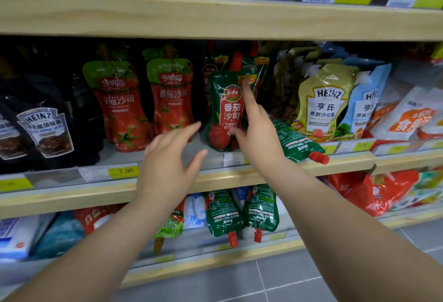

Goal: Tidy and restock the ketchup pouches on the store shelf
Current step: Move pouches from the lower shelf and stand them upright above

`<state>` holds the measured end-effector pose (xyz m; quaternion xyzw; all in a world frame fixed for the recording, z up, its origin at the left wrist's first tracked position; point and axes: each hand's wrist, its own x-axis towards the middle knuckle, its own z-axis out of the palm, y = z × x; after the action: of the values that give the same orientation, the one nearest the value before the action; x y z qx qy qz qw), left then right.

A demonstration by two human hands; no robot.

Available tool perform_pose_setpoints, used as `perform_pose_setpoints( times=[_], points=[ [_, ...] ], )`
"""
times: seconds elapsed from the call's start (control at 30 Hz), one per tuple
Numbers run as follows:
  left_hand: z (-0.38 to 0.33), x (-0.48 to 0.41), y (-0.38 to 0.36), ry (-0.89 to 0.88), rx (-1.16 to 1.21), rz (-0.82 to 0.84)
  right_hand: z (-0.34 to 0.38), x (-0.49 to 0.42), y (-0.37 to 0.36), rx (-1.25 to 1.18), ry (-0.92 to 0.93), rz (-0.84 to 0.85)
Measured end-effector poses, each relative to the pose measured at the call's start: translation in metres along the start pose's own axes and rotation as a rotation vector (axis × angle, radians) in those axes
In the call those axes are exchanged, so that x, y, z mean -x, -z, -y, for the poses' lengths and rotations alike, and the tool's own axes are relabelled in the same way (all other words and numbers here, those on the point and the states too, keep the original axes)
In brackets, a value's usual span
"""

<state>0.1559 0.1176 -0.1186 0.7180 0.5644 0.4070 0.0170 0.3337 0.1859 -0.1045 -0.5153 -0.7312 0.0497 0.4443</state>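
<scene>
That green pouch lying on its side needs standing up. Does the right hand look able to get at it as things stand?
Probably yes. The fallen green pouch lies at the shelf's front edge, right beside the right hand, with nothing in front of it. That hand now rests on the upright green pouch.

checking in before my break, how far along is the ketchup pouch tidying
Partly done. One green ketchup pouch stands upright at the shelf front, facing out. In hand: the right hand steadies it, forefinger up its face, while the open left hand hovers beside it, holding nothing. Left: a fallen green pouch lies on its side over the shelf edge, and two more lie cap-outward on the shelf below.
</scene>
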Motion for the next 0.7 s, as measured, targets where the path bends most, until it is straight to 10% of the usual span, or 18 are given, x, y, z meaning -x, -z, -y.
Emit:
perform_pose_setpoints(
  times=[0.7],
  points=[
    [0.041, 0.032, -0.016, -0.204, -0.242, -0.108, 0.009, -0.043, -0.035, 0.115, -0.120, 0.100]
  ],
)
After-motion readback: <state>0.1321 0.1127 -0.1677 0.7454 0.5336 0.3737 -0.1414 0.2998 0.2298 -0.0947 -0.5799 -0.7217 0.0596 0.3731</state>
